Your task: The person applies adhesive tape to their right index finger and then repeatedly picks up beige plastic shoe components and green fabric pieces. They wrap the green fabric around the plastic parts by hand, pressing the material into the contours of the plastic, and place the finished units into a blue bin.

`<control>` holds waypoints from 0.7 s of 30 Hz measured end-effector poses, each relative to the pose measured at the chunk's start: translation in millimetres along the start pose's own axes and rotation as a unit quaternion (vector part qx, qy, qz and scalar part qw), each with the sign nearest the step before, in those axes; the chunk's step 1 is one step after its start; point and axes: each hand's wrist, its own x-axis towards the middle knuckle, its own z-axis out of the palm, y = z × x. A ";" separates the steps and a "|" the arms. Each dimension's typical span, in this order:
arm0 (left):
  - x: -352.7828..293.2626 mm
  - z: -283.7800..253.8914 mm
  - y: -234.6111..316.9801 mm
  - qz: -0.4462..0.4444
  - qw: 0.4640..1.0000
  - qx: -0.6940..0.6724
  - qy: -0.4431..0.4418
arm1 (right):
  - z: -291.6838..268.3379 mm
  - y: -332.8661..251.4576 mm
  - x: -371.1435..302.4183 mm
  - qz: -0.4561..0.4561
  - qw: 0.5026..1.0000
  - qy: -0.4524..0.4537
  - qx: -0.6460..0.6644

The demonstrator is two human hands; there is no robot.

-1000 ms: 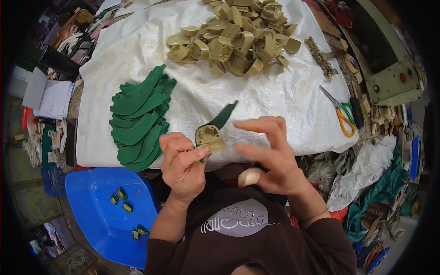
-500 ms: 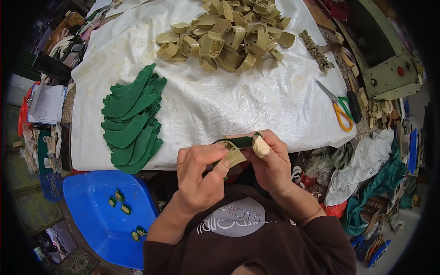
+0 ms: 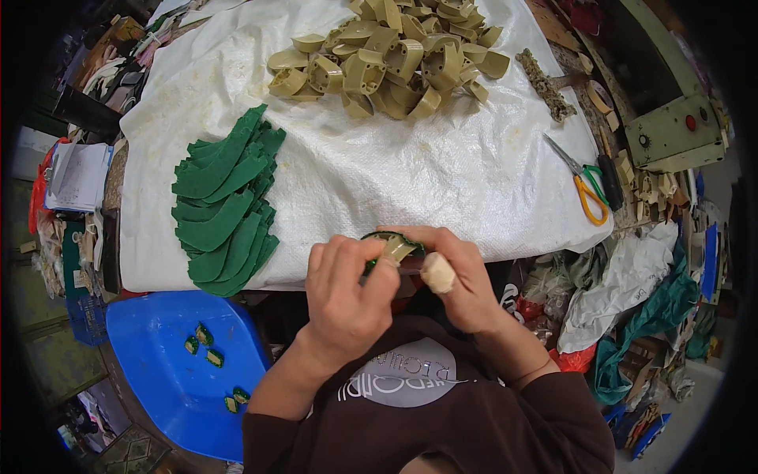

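My left hand (image 3: pixel 347 284) grips a beige moulded piece, shaped like a shoe heel (image 3: pixel 400 248), between thumb and fingers. A strip of dark green cloth curves around its far edge. Against the right side of that piece, my right hand (image 3: pixel 466 276) is closed around a pale, blunt-ended tool handle (image 3: pixel 438 274); the tool's working end is mostly hidden. Left of my hands, a fanned stack of curved green cloth pieces (image 3: pixel 225 205) lies on the white sheet (image 3: pixel 339 174). Many bare beige heel pieces (image 3: pixel 403 63) are heaped at the far side.
Several small green-covered pieces (image 3: pixel 204 335) lie in a blue basin (image 3: pixel 181 411) at lower left. Scissors (image 3: pixel 584 186) with orange and green handles rest on the right. Beyond stands a pale green machine box (image 3: pixel 675 134). Bags and scraps (image 3: pixel 608 308) crowd the right side below the table.
The green strip, which stretched from the heel piece to my right hand, now wraps closely around the piece. My right hand has moved slightly left and the tool handle has tilted down.
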 end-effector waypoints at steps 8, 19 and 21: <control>-16.7 3.3 -6.3 -0.050 0.946 -0.319 0.032 | -29.2 6.7 27.3 0.117 0.966 -0.130 0.188; -17.9 5.5 -7.7 -0.112 0.951 -0.287 0.019 | -29.6 12.3 30.7 0.097 0.965 -0.129 0.207; -17.5 7.9 -2.2 -0.189 0.908 -0.368 0.061 | -22.5 15.6 25.8 0.031 0.962 -0.074 0.263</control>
